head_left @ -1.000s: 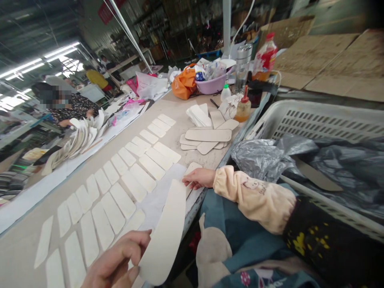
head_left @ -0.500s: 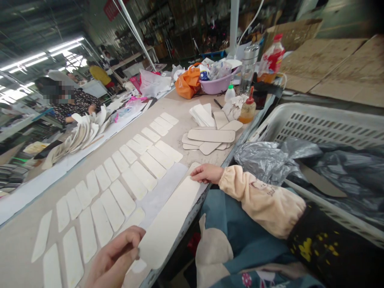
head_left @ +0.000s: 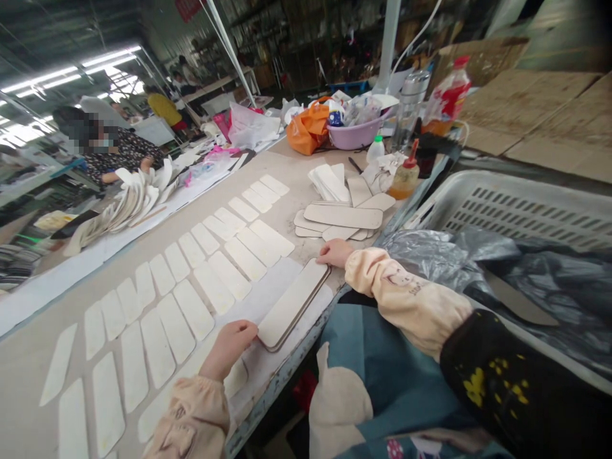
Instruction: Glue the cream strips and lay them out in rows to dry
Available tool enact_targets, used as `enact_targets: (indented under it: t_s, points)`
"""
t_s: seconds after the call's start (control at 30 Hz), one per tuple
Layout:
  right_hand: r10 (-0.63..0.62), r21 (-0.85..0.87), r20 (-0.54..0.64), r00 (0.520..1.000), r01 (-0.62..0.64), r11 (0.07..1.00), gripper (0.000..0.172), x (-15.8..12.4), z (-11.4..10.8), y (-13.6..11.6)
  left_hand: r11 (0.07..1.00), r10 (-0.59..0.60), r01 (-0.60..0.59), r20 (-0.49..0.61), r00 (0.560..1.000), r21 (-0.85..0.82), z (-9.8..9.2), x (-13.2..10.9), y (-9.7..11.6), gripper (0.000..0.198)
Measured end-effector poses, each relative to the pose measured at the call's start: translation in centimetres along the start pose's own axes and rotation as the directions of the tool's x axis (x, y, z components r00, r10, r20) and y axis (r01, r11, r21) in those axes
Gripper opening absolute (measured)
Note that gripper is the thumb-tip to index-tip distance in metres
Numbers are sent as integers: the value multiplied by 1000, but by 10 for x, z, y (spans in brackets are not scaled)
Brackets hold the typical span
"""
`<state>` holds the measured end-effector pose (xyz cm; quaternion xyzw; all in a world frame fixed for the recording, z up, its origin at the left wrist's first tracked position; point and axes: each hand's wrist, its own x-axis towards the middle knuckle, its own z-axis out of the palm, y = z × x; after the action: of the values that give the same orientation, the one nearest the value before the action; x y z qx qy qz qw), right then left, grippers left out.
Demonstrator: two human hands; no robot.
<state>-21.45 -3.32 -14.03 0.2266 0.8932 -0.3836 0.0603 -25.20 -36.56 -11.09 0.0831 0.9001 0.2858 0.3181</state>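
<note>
A long, pale board piece with rounded corners point(head_left: 292, 303) lies low over a dark-edged piece at the table's front edge, on a white sheet point(head_left: 313, 324). My left hand point(head_left: 230, 346) has its fingers closed at the near left corner of the board piece. At the far end, my right hand point(head_left: 335, 252) pinches the same piece, its fingertips partly hidden. Rows of flat cream-coloured strips point(head_left: 160, 344) lie to the left. Past my right hand is a loose pile of similar board pieces point(head_left: 343, 215).
A glue bottle with a red tip point(head_left: 405, 175), a lilac basin point(head_left: 354, 135) and an orange bag point(head_left: 306, 131) stand farther back. On the right is a white plastic crate point(head_left: 502, 197) with grey plastic inside. A co-worker point(head_left: 117, 150) sits across the table behind stacked curved pieces point(head_left: 131, 207).
The board piece has come down from a raised, tilted position close to me onto the dark-edged piece. Both my hands moved away from me with it, still at its ends.
</note>
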Motion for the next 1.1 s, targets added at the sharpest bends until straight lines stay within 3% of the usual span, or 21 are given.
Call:
enact_targets:
  t_s: [0.17,0.5,0.73,0.83,0.9,0.97,1.03,1.1]
  points:
    - [16,-52,-28,999,-18,999,16,0,4,-2,989,21,-19,-14,1000,144,4,8,-6,22]
    - [-50,-177,-39,998,42,983,21,2,8,2,926,51,-39,-20,999,375,5,3,6,19]
    - [-78,-201,-32,996,70,977,21,10,13,11,942,42,-24,-44,998,335,3,-3,2,20]
    - [-75,-216,-32,997,67,974,21,8,13,11,933,85,-24,-153,985,359,3,-16,-2,28]
    - [-66,-224,-32,997,57,973,21,7,13,10,906,230,-93,-295,927,413,10,-28,-6,28]
    - [-64,-229,-32,997,55,972,20,5,13,9,862,423,-219,-409,809,458,24,-41,-13,23]
    - [-66,-231,-32,997,57,971,20,3,12,7,800,570,-342,-449,687,492,46,-50,-20,19]
    - [-69,-237,-36,997,59,970,20,1,12,6,745,651,-403,-447,613,532,68,-54,-28,19]
